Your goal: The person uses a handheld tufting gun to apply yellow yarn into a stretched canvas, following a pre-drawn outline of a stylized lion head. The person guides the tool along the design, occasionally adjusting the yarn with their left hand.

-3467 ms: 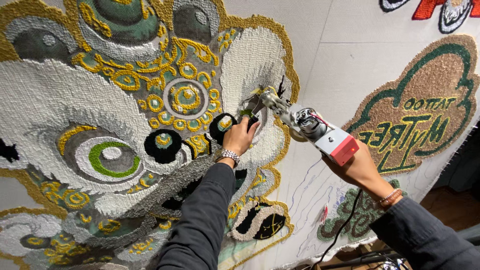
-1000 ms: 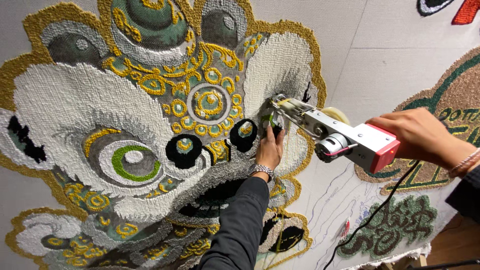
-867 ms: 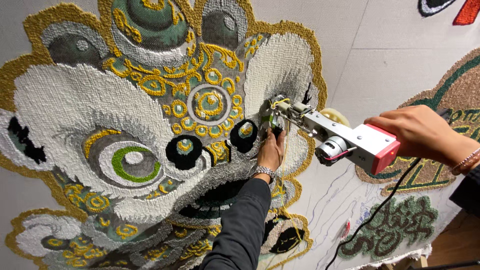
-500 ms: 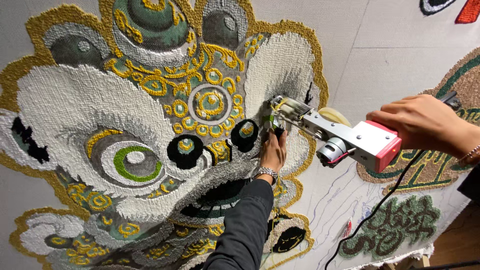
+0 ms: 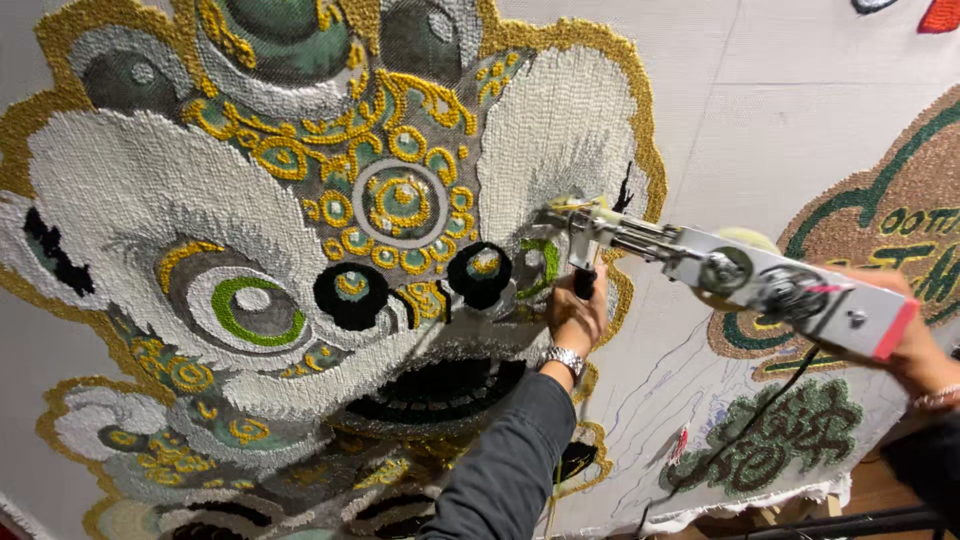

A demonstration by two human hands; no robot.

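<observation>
Tufting gun (image 5: 740,280) — silver body, red rear end, held level, its tip pressed to the cloth (image 5: 800,120) at the right edge of the lion rug (image 5: 300,230), by the half-filled green eye (image 5: 545,262).

Left hand (image 5: 577,312) — fingers closed round the gun's black front grip, watch on the wrist.

Right hand (image 5: 905,335) — at the red rear end, mostly hidden behind it; probably gripping, though I cannot tell its closure.

Step in hand: filling the eye patch. Any further pass calls for steady pressure into the cloth and slow, even travel.
</observation>
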